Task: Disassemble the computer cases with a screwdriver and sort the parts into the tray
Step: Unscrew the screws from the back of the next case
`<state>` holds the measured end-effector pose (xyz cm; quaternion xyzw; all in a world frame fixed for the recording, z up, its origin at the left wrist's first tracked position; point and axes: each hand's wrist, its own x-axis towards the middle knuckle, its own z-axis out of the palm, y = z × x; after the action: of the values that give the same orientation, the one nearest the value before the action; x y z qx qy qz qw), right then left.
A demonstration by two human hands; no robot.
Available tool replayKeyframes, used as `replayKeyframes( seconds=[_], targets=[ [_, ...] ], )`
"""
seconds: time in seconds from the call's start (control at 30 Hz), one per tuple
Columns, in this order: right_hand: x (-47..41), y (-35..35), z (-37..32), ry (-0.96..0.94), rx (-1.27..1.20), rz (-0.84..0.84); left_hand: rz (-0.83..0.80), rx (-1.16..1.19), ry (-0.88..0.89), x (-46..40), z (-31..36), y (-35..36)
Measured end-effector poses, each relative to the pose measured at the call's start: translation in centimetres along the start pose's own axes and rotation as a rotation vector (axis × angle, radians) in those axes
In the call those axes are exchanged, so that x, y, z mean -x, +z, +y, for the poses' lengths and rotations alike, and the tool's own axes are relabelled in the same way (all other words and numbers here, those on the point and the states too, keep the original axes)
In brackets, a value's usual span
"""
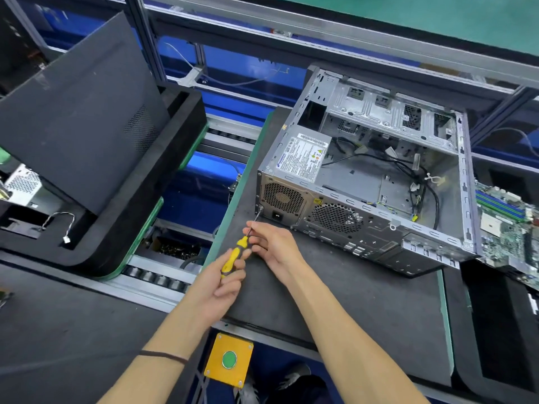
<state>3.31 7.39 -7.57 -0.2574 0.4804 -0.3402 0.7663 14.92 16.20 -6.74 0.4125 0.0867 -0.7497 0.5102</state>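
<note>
I see the open computer case (364,176) lying on its side on the dark work mat (364,310), its rear panel facing me and the power supply (303,158) still seated in the near corner. My left hand (221,284) has its fingers wrapped around the yellow handle of the screwdriver (233,255), whose tip touches a screw at the lower left corner of the power supply's grille. My right hand (274,243) pinches the thin metal shaft just beyond the handle. A black foam tray (145,205) sits well to the left, holding a dark side panel (78,112). A circuit board (507,228) lies just right of the case.
</note>
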Motion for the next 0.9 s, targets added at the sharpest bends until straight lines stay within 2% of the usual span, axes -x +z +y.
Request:
replayKeyframes(
  seconds=[0.03,0.1,0.13,0.17,0.2,0.3,0.33,0.43,0.5,0.63,0.7,0.8,0.83,0.9],
  targets=[
    [0.0,0.1,0.0,-0.003,0.003,0.005,0.048,-0.132,0.079,-0.1,0.0,0.1],
    [-0.1,0.2,0.1,-0.011,0.008,0.018,0.222,-0.540,0.340,-0.4,-0.6,-0.1],
    [-0.1,0.1,0.1,-0.015,0.003,0.022,0.253,-0.608,0.425,-0.5,-1.0,-0.1],
    [-0.2,0.1,0.2,-0.016,-0.010,0.020,0.252,-0.590,0.448,-0.4,-1.2,-0.1],
    [-0.2,0.0,0.1,-0.012,-0.025,0.015,0.227,-0.516,0.399,-0.3,-1.3,0.0],
    [-0.3,-0.2,-0.3,0.005,-0.037,0.001,0.116,-0.166,0.081,0.1,-0.4,0.3],
    [-0.3,-0.2,-0.3,-0.002,-0.033,0.006,0.123,-0.164,0.060,0.1,-0.2,0.2],
    [-0.4,0.1,-0.1,-0.028,-0.037,0.033,0.239,-0.461,0.321,0.2,-0.4,0.2],
    [-0.4,0.1,-0.1,-0.026,-0.045,0.033,0.263,-0.451,0.421,0.2,-0.7,0.1],
    [-0.4,0.0,-0.7,0.010,-0.034,0.034,0.238,-0.229,0.211,0.1,0.1,0.4],
    [-0.6,0.2,-0.8,-0.003,0.000,0.050,0.236,-0.338,0.249,0.2,0.5,-0.1],
    [-0.8,0.5,-0.6,-0.020,-0.004,0.066,0.273,-0.493,0.400,1.0,0.0,-0.7],
    [-0.8,0.5,-0.6,-0.020,-0.015,0.062,0.283,-0.462,0.407,1.0,0.0,-0.7],
    [-0.7,0.4,-0.6,-0.014,-0.032,0.048,0.269,-0.302,0.302,0.9,0.4,-0.3]
  ],
)
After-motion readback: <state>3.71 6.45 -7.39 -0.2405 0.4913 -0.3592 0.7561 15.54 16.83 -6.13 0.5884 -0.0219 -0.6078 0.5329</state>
